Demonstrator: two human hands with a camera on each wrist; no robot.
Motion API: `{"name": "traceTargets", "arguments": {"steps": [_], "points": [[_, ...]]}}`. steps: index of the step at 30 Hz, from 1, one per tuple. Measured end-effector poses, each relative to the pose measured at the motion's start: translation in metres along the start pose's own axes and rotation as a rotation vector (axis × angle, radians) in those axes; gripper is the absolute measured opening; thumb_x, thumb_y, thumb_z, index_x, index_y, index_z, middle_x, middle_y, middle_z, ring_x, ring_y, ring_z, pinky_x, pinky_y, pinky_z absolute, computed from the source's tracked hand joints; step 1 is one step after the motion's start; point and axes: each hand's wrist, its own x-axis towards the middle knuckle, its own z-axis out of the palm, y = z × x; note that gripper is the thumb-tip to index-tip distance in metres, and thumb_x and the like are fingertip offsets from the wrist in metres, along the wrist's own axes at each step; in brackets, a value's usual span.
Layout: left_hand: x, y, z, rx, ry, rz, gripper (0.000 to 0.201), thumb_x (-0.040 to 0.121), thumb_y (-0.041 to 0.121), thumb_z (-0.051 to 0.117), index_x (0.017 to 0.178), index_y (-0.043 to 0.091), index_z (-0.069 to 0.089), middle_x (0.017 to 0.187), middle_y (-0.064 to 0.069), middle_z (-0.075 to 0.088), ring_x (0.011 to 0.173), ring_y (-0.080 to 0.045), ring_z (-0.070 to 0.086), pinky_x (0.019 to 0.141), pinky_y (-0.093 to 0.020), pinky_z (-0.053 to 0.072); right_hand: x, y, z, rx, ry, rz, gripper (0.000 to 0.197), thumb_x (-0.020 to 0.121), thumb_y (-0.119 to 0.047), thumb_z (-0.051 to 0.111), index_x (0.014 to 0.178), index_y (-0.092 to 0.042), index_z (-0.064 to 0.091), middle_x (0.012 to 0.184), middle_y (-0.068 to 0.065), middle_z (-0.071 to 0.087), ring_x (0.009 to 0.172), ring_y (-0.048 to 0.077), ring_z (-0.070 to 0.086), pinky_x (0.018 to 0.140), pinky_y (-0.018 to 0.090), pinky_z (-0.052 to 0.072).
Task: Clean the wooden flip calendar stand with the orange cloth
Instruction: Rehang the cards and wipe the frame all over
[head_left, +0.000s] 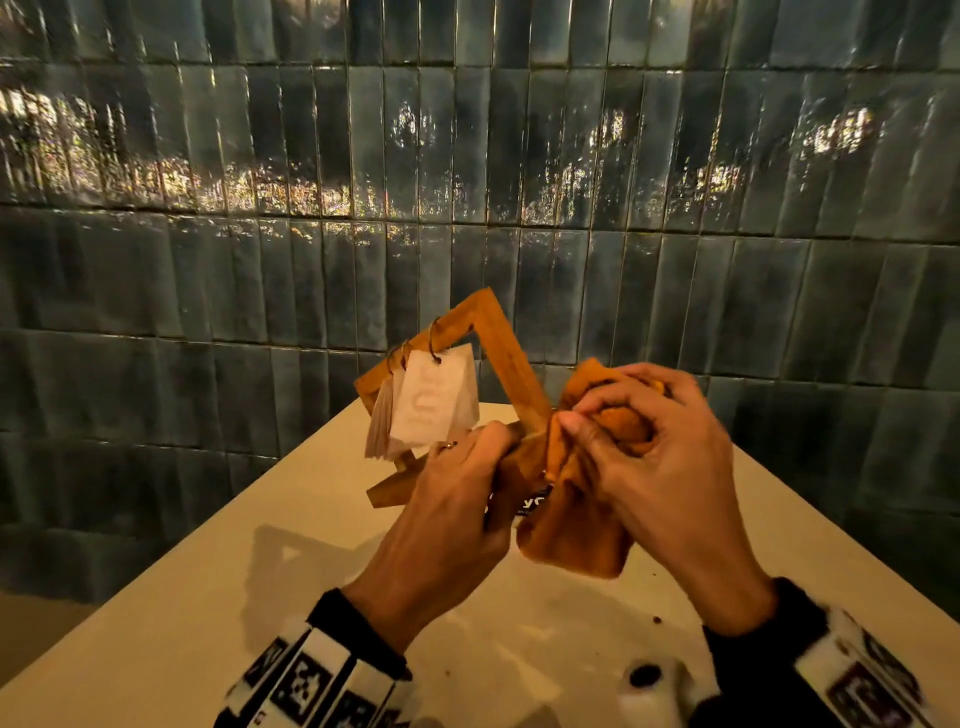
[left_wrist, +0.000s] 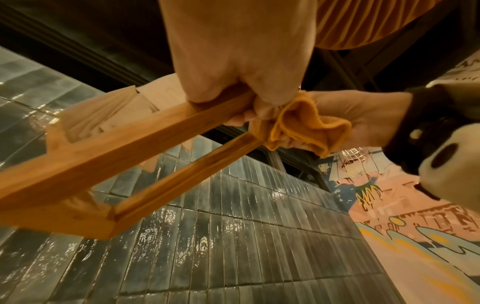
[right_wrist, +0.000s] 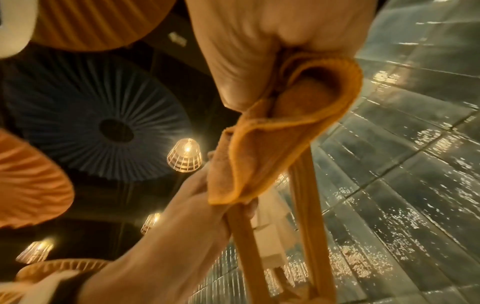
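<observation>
The wooden flip calendar stand (head_left: 498, 343) is tilted and held up above the table, its paper cards (head_left: 431, 405) hanging from metal rings. My left hand (head_left: 457, 499) grips the stand's lower corner; the left wrist view shows the frame (left_wrist: 109, 148) running out from my fist. My right hand (head_left: 644, 441) holds the bunched orange cloth (head_left: 576, 530) against the frame's right side, close to the left hand. In the right wrist view the cloth (right_wrist: 280, 131) is folded over the frame's bar (right_wrist: 309, 216).
A pale table (head_left: 260, 597) lies below, with small dark crumbs near its front right. A dark glossy tiled wall (head_left: 467, 156) stands right behind. Hanging lamps (right_wrist: 185, 156) and pleated shades are overhead. A dark printed label (head_left: 530, 504) shows under the stand.
</observation>
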Motion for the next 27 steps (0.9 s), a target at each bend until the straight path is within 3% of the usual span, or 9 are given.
{"name": "traceTargets", "arguments": {"steps": [5,10,13,16,19,21,23,25,27], "points": [[0.003,0.006,0.003,-0.021,-0.064,-0.070,0.027,0.087,0.013,0.055,0.084,0.033,0.037,0.081,0.020,0.043,0.080,-0.008,0.050,0.073,-0.027,0.046,-0.017,-0.010,0.008,0.068,-0.104,-0.024,0.027,0.070,-0.032,0.074,0.073,-0.049,0.053,0.112,-0.018,0.042,0.097,-0.025,0.034,0.075,-0.011,0.025],[0.000,0.009,0.004,-0.038,-0.044,-0.102,0.027,0.090,0.022,0.056,0.084,0.039,0.037,0.078,0.028,0.041,0.076,0.001,0.050,0.074,-0.012,0.044,0.001,0.011,-0.001,-0.002,-0.003,0.018,0.028,0.071,-0.027,0.074,0.073,-0.046,0.053,0.111,-0.009,0.046,0.098,0.000,0.043,0.084,0.002,0.030],[0.005,0.006,0.006,-0.025,-0.044,-0.082,0.020,0.089,0.014,0.059,0.088,0.027,0.043,0.075,0.023,0.043,0.077,-0.006,0.050,0.069,-0.019,0.046,-0.004,0.008,0.002,0.041,-0.067,0.035,0.031,0.073,-0.026,0.073,0.073,-0.047,0.052,0.110,-0.010,0.046,0.096,-0.010,0.044,0.077,-0.004,0.030],[0.005,0.004,0.007,0.002,-0.072,-0.074,0.025,0.086,0.009,0.061,0.089,0.026,0.043,0.076,0.022,0.043,0.075,-0.009,0.050,0.068,-0.022,0.046,-0.014,0.002,0.005,0.077,-0.124,0.017,0.026,0.073,-0.029,0.072,0.072,-0.047,0.053,0.110,-0.014,0.045,0.097,-0.023,0.037,0.076,-0.009,0.027],[0.000,0.006,0.005,-0.027,-0.089,-0.094,0.028,0.088,0.020,0.059,0.086,0.037,0.037,0.078,0.026,0.042,0.073,0.000,0.050,0.073,-0.008,0.041,-0.005,0.011,0.000,0.020,-0.121,0.050,0.025,0.073,-0.027,0.073,0.074,-0.044,0.054,0.111,-0.014,0.043,0.094,-0.009,0.041,0.073,-0.006,0.027],[0.001,0.008,0.005,-0.047,-0.085,-0.113,0.015,0.086,0.033,0.053,0.088,0.034,0.038,0.078,0.026,0.042,0.072,0.001,0.049,0.072,-0.004,0.040,0.004,0.017,-0.003,-0.019,-0.063,0.091,0.020,0.074,-0.025,0.073,0.076,-0.038,0.057,0.114,-0.007,0.047,0.096,0.000,0.041,0.076,0.000,0.026],[0.004,0.007,0.006,-0.049,-0.070,-0.113,0.015,0.085,0.039,0.049,0.089,0.026,0.042,0.076,0.021,0.045,0.073,-0.006,0.051,0.070,-0.013,0.045,0.002,0.014,0.000,-0.005,-0.066,0.088,0.022,0.075,-0.024,0.073,0.074,-0.040,0.056,0.114,-0.007,0.046,0.094,-0.004,0.040,0.076,0.000,0.025],[0.006,0.004,0.006,-0.059,-0.058,-0.094,0.012,0.088,0.031,0.054,0.089,0.023,0.045,0.077,0.014,0.051,0.075,-0.010,0.052,0.069,-0.024,0.049,-0.006,0.006,0.004,0.036,-0.113,0.054,0.028,0.075,-0.025,0.072,0.073,-0.045,0.052,0.111,-0.013,0.041,0.095,-0.013,0.038,0.074,-0.002,0.026],[0.005,0.005,0.004,-0.066,-0.064,-0.083,0.012,0.087,0.036,0.051,0.089,0.026,0.045,0.079,0.013,0.053,0.078,-0.009,0.053,0.073,-0.025,0.049,-0.009,0.003,0.004,0.066,-0.132,0.036,0.028,0.074,-0.028,0.071,0.073,-0.047,0.051,0.110,-0.015,0.040,0.096,-0.013,0.039,0.075,0.000,0.028]]}}
